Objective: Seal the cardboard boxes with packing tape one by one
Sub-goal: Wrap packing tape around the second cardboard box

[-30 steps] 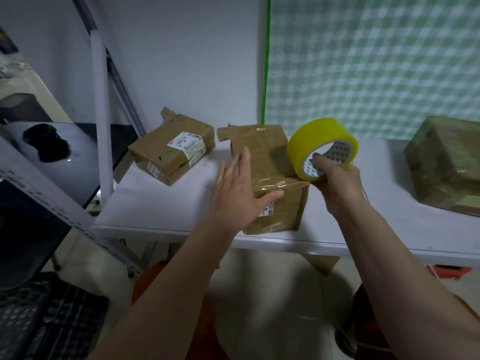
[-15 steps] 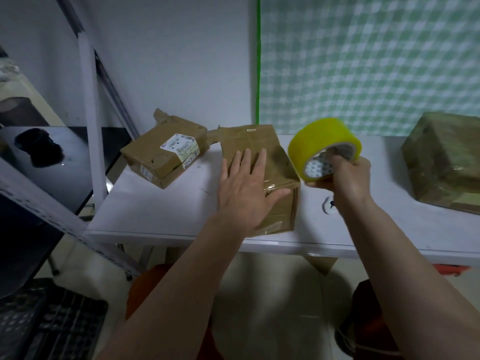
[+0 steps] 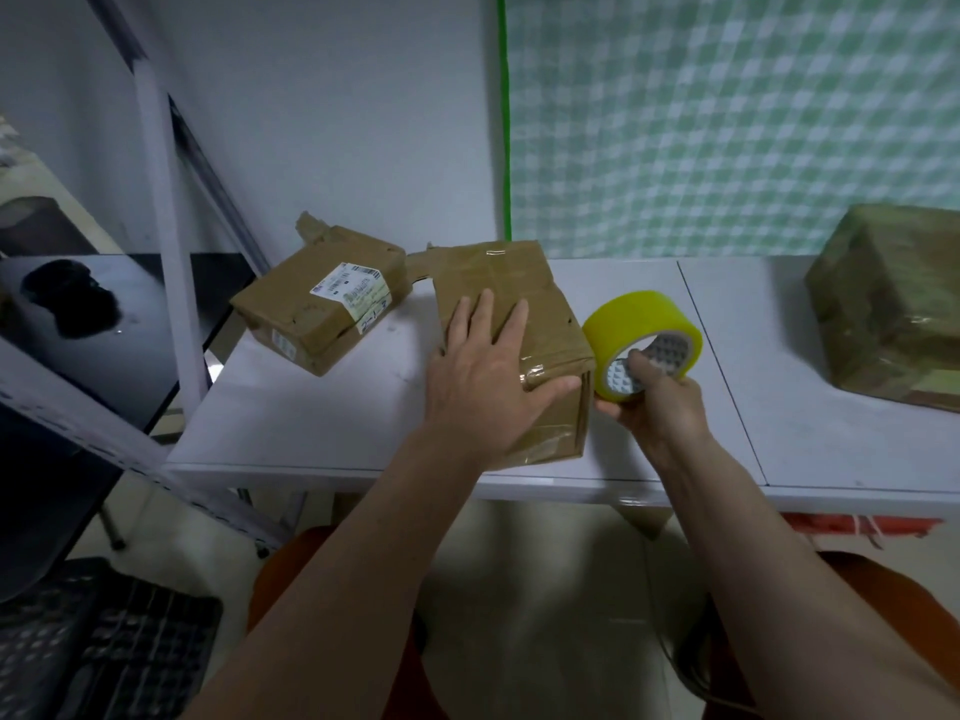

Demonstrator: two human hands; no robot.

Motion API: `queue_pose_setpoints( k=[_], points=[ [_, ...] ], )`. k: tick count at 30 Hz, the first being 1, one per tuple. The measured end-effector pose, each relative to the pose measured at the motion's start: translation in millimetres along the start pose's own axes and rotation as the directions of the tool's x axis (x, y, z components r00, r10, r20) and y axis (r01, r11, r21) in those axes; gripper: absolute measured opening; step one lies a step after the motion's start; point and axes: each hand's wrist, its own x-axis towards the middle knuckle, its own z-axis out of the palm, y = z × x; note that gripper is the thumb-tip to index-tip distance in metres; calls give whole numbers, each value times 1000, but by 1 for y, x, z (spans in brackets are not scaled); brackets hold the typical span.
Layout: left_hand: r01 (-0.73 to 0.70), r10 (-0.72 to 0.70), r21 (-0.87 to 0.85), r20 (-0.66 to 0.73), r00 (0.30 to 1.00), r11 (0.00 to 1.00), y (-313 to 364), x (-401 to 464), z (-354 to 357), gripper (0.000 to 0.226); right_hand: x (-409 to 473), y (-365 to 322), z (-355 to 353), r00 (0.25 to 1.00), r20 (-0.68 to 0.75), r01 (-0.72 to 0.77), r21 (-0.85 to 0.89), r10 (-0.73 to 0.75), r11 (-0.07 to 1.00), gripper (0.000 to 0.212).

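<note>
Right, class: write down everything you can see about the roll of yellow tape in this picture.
The roll of yellow tape is a wide ring of glossy yellow packing tape with a patterned grey-and-white inside face. It is held up off the white table, tilted so its opening faces the camera. The right hand grips its lower edge, with a thumb or finger hooked inside the ring. It sits just right of the middle cardboard box, close to its near corner; whether they touch is unclear. No loose tape end shows.

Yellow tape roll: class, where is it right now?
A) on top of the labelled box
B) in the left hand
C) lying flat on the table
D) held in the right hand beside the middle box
D: the right hand grips the tape roll just right of the middle box, while the left hand lies flat on that box.
</note>
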Motion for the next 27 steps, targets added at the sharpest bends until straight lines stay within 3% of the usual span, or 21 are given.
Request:
queue_pose_setpoints(
  k=[5,9,12,14,17,20,23,27],
  points=[
    [8,-9,-15,-49,999,1000,-5,-4,-1,88,-4,8,4,997,39,-61,-24,62,998,19],
    [21,-28,-59,-121,992,998,-17,-12,-2,86,-19,20,17,969,170,-140,-208,177,968,35],
    [69,-96,-161,-166,981,985,-28,-18,-6,85,-31,16,34,961,196,-154,-213,197,965,24],
    [88,-135,-276,-156,979,957,-34,-22,-8,86,-35,10,42,973,174,-108,-231,151,967,19],
    [30,-119,-428,-182,976,903,-34,-29,-11,85,-41,-11,51,988,154,73,-287,-29,955,17],
    [-5,-122,-496,-222,967,868,-27,-32,-16,89,-47,-36,56,961,204,249,-341,-187,906,17],
    [13,-123,-533,-172,977,846,-21,-29,-18,94,-51,-47,59,933,237,351,-443,-269,825,20],
    [11,-117,-697,-105,988,717,-12,-24,-13,94,-58,-51,62,914,201,393,-655,-352,646,57]
  ],
)
